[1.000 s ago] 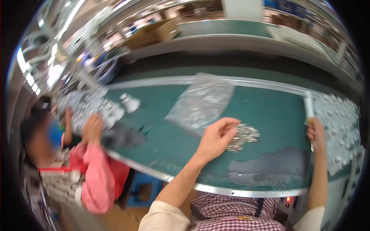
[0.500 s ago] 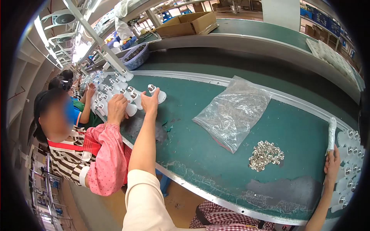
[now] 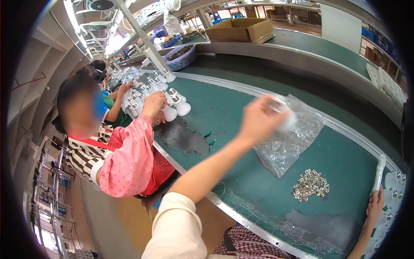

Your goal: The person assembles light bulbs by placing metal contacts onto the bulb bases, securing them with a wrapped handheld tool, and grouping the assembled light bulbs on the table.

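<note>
My left hand (image 3: 261,123) is closed around a white cone-shaped lamp housing (image 3: 288,122), blurred by motion, above the clear plastic bag (image 3: 297,134). At the far right, my right hand (image 3: 374,206) grips the lower end of a white wrapped stick (image 3: 379,172) that stands up from the bench edge. Beside that hand are rows of white lamp housings with metal tops (image 3: 390,207), partly cut off by the view. A pile of small shiny metal pieces (image 3: 310,185) lies on the green bench between my hands.
On the left, a co-worker in a pink sleeve (image 3: 129,166) handles a white housing (image 3: 169,113) near several others. A blue basket (image 3: 181,60) and a cardboard box (image 3: 237,31) stand beyond. A metal rail (image 3: 224,83) edges the green bench.
My left hand has carried a lamp housing from the group near the co-worker rightward to over the plastic bag. The view has turned slightly left; my right hand stays at the stick.
</note>
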Demonstrator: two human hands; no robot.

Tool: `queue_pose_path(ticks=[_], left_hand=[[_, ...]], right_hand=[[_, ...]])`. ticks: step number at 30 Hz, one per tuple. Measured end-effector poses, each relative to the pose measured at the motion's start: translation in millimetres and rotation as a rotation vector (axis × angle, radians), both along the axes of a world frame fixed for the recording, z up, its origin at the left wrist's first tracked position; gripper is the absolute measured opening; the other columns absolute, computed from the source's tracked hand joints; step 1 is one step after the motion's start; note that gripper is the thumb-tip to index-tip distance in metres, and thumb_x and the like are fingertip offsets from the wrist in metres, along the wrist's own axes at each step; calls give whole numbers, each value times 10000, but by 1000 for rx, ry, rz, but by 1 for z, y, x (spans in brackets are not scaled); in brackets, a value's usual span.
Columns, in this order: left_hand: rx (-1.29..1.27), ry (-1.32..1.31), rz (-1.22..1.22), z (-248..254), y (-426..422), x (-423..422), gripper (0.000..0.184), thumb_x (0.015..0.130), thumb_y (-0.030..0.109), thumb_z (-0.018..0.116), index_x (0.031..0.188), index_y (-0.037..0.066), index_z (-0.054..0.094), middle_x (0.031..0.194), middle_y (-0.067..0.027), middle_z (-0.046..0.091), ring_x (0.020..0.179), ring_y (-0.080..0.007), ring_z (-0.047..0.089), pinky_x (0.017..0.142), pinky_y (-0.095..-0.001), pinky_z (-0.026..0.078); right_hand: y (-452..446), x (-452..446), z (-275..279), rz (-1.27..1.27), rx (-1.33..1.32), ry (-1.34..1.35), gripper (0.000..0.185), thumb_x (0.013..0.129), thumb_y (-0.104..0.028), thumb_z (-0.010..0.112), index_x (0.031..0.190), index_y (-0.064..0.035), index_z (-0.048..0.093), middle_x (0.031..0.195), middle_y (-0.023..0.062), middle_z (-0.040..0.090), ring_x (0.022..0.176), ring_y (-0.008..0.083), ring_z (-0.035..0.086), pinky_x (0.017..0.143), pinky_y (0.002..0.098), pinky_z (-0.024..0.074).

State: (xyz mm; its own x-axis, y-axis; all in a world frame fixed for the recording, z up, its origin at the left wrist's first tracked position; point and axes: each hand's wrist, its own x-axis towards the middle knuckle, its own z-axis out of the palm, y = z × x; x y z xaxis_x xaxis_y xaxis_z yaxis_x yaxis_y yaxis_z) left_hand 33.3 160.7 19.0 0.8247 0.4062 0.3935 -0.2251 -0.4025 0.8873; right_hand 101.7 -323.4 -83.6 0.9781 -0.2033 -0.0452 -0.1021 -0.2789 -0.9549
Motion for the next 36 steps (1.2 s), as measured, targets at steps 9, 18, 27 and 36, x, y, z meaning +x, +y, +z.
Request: queue_pose_path(ticks=[9,18,27,36], left_hand=[[37,161,-592,-23,-178,14,368,640,193,722,917,18,554,569,-93,534,524,-193,553,499,-307,423],[213,264,-587,-33,-187,31,398,694,170,716,1034,14,579,695,-93,597,624,-106,569,576,-262,464],[625,181,-570,-33,-153,-11,90,737,77,647,810,27,664,716,-107,597,636,-220,571,581,-302,463],[924,197,-624,-43,-172,-2,79,726,67,626,781,12,615,724,-111,573,777,-269,538,687,-361,442]], right_hand=[[-2,-4,-1,40,18,-8,415,902,-211,491,1299,-120,408,601,-70,384,394,-9,275,312,153,176],[26,-24,46,124,74,38,400,857,-135,527,1243,-64,449,642,-31,461,453,7,336,346,164,235],[31,-24,48,131,30,15,395,839,-155,564,1211,-50,484,620,-32,483,479,14,365,391,177,260],[28,-24,47,135,20,-13,412,829,-178,583,1204,-35,491,623,-16,510,523,36,417,453,197,317]])
